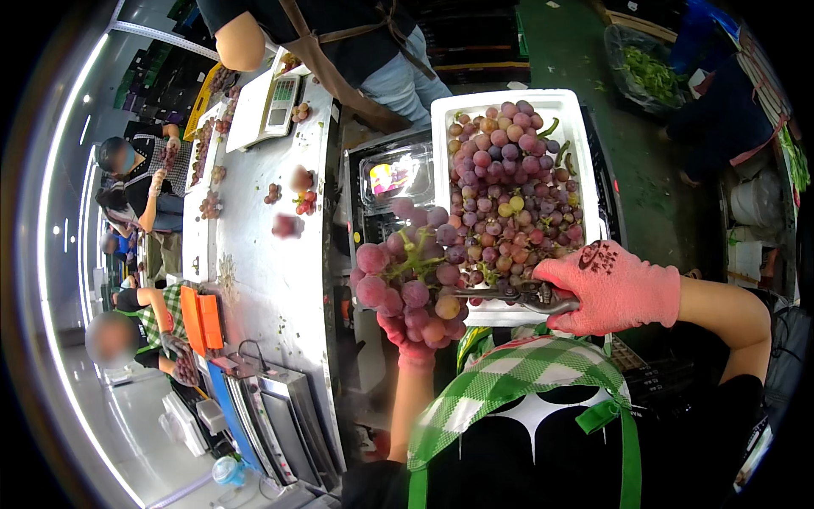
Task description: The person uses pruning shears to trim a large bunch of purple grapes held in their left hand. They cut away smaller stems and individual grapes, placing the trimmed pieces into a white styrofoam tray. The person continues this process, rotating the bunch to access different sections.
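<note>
My left hand (410, 347), in a pink glove, holds up a bunch of red-purple grapes (416, 294) from below, its green stems facing up. My right hand (601, 289), in a matching glove, grips the handles of a pair of pruning snips (531, 294). Their thin blades point left and reach the right side of the bunch; whether they touch a grape cannot be told. Beyond both hands is a white foam box (509, 98) holding many loose grapes (509, 223), a larger bunch (509, 143) and a few cut green stems (563, 153).
Left of the box, a clear plastic clamshell (397, 178) lies in a black crate (356, 223). A steel table (267, 254) carries stray grapes, a weighing scale (270, 111) and binders (280, 413). A co-worker in an apron (356, 57) stands close ahead. Others handle grapes across the table.
</note>
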Demonstrator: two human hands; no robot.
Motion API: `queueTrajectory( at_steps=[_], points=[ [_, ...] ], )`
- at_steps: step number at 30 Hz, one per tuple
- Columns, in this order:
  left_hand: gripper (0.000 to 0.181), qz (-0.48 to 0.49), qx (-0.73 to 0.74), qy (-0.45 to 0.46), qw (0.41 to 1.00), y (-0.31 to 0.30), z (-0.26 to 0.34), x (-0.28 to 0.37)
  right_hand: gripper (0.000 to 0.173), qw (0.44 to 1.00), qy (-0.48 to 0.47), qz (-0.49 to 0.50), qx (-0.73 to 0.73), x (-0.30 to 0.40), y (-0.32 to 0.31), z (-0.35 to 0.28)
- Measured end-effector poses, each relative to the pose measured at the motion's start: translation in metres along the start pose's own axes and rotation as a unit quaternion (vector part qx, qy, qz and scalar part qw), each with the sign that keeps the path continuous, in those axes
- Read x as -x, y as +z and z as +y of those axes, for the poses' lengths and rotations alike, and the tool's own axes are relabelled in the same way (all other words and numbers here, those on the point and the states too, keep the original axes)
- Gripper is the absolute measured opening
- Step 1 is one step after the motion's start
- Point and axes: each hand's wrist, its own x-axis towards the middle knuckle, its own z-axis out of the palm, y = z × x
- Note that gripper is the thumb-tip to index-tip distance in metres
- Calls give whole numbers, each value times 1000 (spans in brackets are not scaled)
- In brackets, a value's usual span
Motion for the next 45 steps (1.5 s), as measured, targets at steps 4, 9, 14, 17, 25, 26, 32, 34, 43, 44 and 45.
queueTrajectory(
  at_steps=[4, 9, 14, 17, 25, 26, 32, 34, 43, 44, 45],
  points=[
    [52, -92, 28, -41, 994, 10, 3, -8, 42, 978, -98, 98, 155, -1, 8, 8],
    [39, -79, -56, 83, 992, 25, -11, -8, 41, 943, -126, 110, 288, -5, 3, 1],
    [36, -98, -163, 142, 971, 12, -20, -4, 39, 902, -85, 108, 409, -7, 1, -12],
    [43, -103, -260, 186, 942, 24, -29, -1, 34, 871, -81, 99, 475, -9, -1, -20],
    [50, -161, -128, 49, 977, 14, -25, 5, 32, 851, -124, 73, 506, -3, -3, -23],
    [51, -171, -110, 47, 978, 13, -25, 5, 32, 865, -135, 78, 477, -3, -2, -20],
    [61, -194, -172, 116, 959, 20, -27, 2, 40, 910, -101, 90, 392, -2, -1, -16],
    [66, -146, -194, 79, 967, 29, -23, 4, 42, 921, -83, 75, 372, -4, -2, -15],
    [54, -139, -34, -38, 989, 1, -20, -6, 40, 949, -75, -3, 306, -11, -13, -10],
    [54, -141, 40, -76, 986, 4, -19, -5, 39, 951, -82, 7, 298, -10, -11, -7],
    [54, -138, 113, -114, 977, 7, -18, -4, 38, 953, -89, 18, 290, -9, -9, -5]
  ],
)
